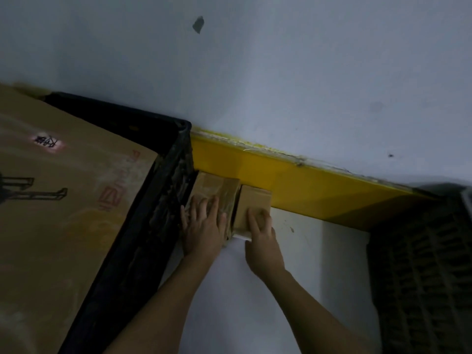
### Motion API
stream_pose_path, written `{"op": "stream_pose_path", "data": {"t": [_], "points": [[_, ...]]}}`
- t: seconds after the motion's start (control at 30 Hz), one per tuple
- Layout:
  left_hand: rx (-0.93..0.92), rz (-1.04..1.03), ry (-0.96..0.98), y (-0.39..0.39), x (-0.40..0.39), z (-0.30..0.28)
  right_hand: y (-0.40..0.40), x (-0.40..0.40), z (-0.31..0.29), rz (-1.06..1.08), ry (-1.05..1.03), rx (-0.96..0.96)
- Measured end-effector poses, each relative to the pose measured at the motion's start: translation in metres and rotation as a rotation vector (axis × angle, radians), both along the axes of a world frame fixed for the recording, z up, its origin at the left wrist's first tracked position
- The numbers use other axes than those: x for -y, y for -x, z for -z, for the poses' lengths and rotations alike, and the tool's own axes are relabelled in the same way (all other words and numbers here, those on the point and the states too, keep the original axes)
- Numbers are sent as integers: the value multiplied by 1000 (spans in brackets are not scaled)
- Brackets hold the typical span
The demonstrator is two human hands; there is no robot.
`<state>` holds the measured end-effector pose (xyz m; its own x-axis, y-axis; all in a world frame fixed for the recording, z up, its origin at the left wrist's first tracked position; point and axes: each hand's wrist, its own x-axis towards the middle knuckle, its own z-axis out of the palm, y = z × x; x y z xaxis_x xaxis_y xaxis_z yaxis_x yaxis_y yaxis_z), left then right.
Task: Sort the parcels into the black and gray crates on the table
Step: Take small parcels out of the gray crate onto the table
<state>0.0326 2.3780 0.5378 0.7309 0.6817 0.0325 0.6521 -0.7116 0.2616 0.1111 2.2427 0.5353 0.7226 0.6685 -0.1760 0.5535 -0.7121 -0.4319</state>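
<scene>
Left hand (204, 226) rests flat, fingers spread, on taped parcel (217, 190); right hand (260, 233) fingers curl onto adjacent plain parcel (254, 200), between the crates.

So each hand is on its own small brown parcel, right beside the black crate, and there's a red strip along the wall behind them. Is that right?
Nearly. The strip behind the parcels is yellow, not red, as the head view shows. The rest holds: the left hand and the right hand each rest on a small brown parcel beside the black crate.
</scene>
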Motion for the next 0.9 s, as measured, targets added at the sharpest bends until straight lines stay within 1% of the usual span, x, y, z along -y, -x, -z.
{"op": "stream_pose_path", "data": {"t": [0.03,0.1,0.17,0.23,0.27,0.33,0.4,0.5,0.6,0.73,0.8,0.9], "points": [[-55,-9,17,-1,0,-6,0,4,-4,-16,-23,-58],[-223,8,74,-5,-2,-21,1,13,-17,-37,-63,-148],[-335,39,82,-7,-6,-43,0,26,-39,-30,-66,-168],[-399,69,77,-9,-4,-68,-2,44,-71,-28,-68,-164],[-400,91,42,-10,2,-81,-6,54,-87,-43,-77,-164],[-319,154,-50,-11,26,-103,-11,79,-118,-66,-95,-167],[-175,193,-73,-15,65,-128,-15,107,-149,-82,-110,-148],[-44,209,-25,-30,128,-170,-21,155,-192,-93,-166,-109],[102,238,-7,-48,187,-211,-32,209,-236,-84,-298,-37],[256,283,56,-60,275,-250,-56,315,-279,-40,-463,71],[288,308,99,-59,316,-254,-78,369,-279,33,-442,151],[313,329,197,-60,373,-248,-106,434,-274,220,-302,233]]}}
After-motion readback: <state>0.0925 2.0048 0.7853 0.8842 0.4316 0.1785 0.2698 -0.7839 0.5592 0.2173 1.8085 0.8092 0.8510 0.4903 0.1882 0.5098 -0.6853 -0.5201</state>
